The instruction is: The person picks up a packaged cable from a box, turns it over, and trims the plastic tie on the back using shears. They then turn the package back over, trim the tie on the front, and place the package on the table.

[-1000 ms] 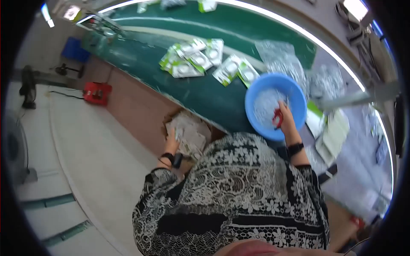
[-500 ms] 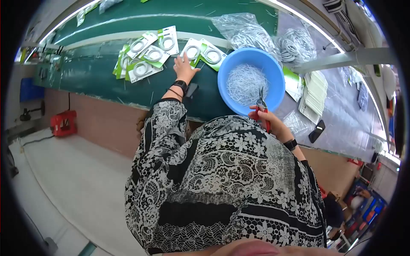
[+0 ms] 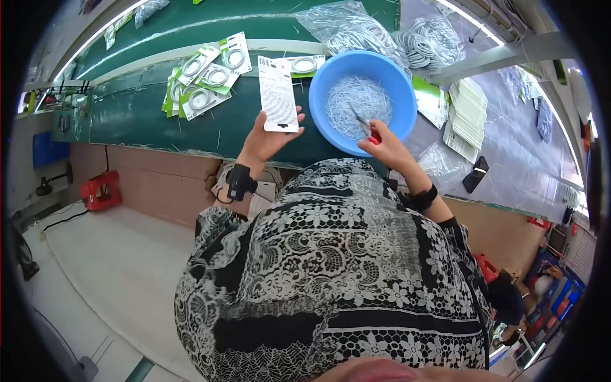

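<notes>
My left hand (image 3: 270,141) holds a white card package (image 3: 277,95) by its lower end, with the printed back facing up. In my right hand (image 3: 385,148) are red-handled cutters (image 3: 364,126), their tips over the front of a blue basin (image 3: 405,105). Thin white offcuts (image 3: 359,105) lie in the basin. One green and white package with a coiled cable (image 3: 304,64) lies between the held card and the basin. Further left on the green table is a loose pile of several such packages (image 3: 202,97).
Behind the basin are clear bags of coiled cables (image 3: 428,46). A stack of white cards (image 3: 468,114) and a black object (image 3: 475,174) lie on the right. A red device (image 3: 100,190) stands at the far left. A person in dark clothing (image 3: 506,299) shows at lower right.
My left hand has picked up one package, turned it back side up and drawn it nearer. My right hand has moved up and left with the cutters, over the basin.
</notes>
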